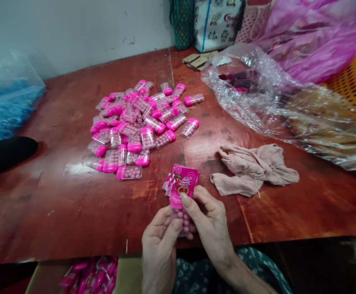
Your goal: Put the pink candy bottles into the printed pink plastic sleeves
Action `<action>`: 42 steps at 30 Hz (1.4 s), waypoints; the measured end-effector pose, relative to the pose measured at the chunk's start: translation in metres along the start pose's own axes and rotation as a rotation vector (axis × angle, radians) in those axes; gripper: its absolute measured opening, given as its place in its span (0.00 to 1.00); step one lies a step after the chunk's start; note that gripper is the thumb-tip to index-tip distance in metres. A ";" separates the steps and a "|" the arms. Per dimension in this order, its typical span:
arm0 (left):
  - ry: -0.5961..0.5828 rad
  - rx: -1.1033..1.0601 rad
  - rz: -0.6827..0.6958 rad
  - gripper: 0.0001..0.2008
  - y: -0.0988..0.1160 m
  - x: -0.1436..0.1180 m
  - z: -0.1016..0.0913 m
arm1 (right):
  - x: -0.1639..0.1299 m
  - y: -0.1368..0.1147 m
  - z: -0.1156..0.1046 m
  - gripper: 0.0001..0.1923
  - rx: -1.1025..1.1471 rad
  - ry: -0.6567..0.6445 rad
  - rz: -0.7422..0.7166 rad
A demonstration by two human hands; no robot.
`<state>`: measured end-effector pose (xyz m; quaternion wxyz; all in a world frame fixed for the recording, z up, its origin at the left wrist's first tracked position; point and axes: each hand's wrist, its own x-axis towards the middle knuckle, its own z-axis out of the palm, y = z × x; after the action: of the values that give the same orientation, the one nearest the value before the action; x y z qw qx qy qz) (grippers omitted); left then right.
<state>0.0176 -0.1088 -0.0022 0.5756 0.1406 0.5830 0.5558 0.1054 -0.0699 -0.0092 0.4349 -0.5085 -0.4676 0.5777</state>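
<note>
Near the table's front edge, my left hand (162,241) is closed round the clear lower part of a candy container (182,220) with a pink cap and pink balls inside. My right hand (210,222) is closed on the same container from the other side, its thumb at the cap. Several pink printed labels (190,175) with a red fruit picture fan out just beyond the cap; my right fingers partly hide how they are held. A heap of similar containers (138,122) lies farther back on the table.
A crumpled beige cloth (254,169) lies to the right. Clear plastic sheeting (257,102) and a yellow basket (353,81) are beyond it. A bag of blue pieces (9,102) stands at left. Below the edge, a cardboard box (129,273) holds pink packs.
</note>
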 end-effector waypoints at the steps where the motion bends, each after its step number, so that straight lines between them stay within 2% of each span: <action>1: 0.025 0.020 0.013 0.11 0.000 0.000 0.001 | -0.001 0.001 0.001 0.13 0.009 -0.001 0.003; 6: 0.124 0.077 0.111 0.08 -0.002 0.001 -0.002 | -0.002 0.005 0.007 0.11 0.073 -0.004 0.050; 10: 0.101 0.133 0.130 0.07 0.002 0.000 0.001 | 0.002 0.002 0.000 0.12 0.336 -0.131 0.211; 12: 0.071 0.177 0.108 0.09 0.003 -0.002 0.005 | 0.002 -0.001 -0.004 0.14 0.402 -0.125 0.289; 14: 0.058 0.221 0.091 0.10 0.004 -0.004 0.008 | 0.002 -0.004 -0.005 0.15 0.400 -0.063 0.336; 18: 0.106 0.304 0.126 0.11 0.004 -0.006 0.008 | 0.001 -0.008 0.002 0.13 0.321 0.033 0.313; 23: 0.040 0.215 0.080 0.09 0.004 -0.004 0.004 | 0.004 -0.008 0.003 0.12 0.319 0.003 0.321; 28: -0.041 0.221 0.034 0.08 0.005 -0.005 0.009 | 0.008 -0.007 -0.010 0.13 0.442 -0.148 0.366; 32: -0.009 0.428 0.166 0.09 0.004 -0.013 0.012 | 0.005 -0.009 -0.008 0.14 0.366 -0.062 0.383; 34: 0.032 0.460 0.214 0.10 0.002 -0.013 0.013 | 0.003 -0.010 -0.004 0.14 0.312 -0.018 0.388; 37: 0.015 0.300 0.172 0.09 0.000 -0.007 0.012 | 0.002 -0.011 -0.002 0.15 0.291 -0.008 0.377; 40: -0.079 0.078 0.083 0.06 0.000 0.001 0.012 | 0.005 -0.010 -0.006 0.15 0.375 -0.082 0.374; 42: -0.103 0.041 0.068 0.06 0.001 0.002 0.012 | 0.006 -0.010 -0.007 0.15 0.391 -0.105 0.357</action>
<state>0.0263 -0.1004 0.0011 0.5827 0.2004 0.5589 0.5549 0.1117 -0.0616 -0.0007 0.3915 -0.4585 -0.2718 0.7501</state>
